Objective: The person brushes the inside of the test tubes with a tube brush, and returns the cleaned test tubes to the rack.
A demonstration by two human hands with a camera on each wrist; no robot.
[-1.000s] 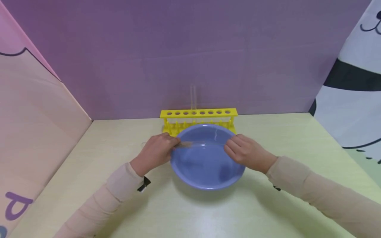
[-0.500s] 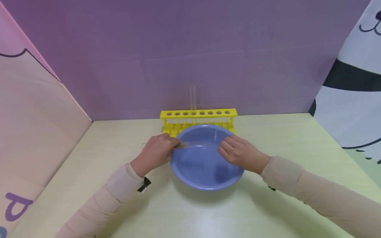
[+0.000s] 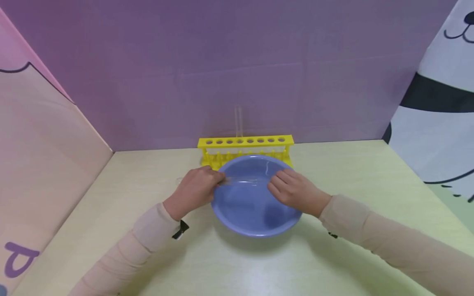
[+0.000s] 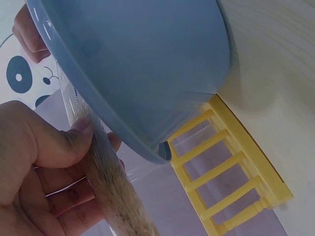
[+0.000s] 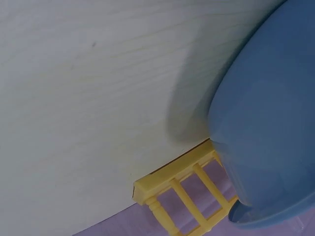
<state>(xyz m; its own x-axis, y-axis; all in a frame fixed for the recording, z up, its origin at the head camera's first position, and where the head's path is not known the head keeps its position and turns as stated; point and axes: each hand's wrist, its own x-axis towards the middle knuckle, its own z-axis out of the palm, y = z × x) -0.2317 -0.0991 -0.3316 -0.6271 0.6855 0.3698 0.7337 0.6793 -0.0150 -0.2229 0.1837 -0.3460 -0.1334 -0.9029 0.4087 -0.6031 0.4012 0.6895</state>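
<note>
My left hand (image 3: 196, 187) grips a clear glass test tube (image 3: 242, 180) that lies level across the blue basin (image 3: 255, 218). Brown bristles of a test tube brush (image 4: 115, 196) fill part of the tube in the left wrist view, with a twisted wire running towards the mouth. The thumb (image 4: 61, 145) presses along the glass. Over the basin's right side, my right hand (image 3: 296, 191) is curled at the brush's handle end; its fingers hide the handle there.
Just behind the basin stands a yellow test tube rack (image 3: 245, 141), partly covered by it. Another clear test tube (image 3: 238, 121) sticks upright from the rack. A purple backdrop (image 3: 237, 61) rises behind the pale table (image 3: 148, 164).
My right hand has moved left towards the left hand, and the brown bristles have slid deeper leftward inside the tube. The left hand and basin have stayed put.
</note>
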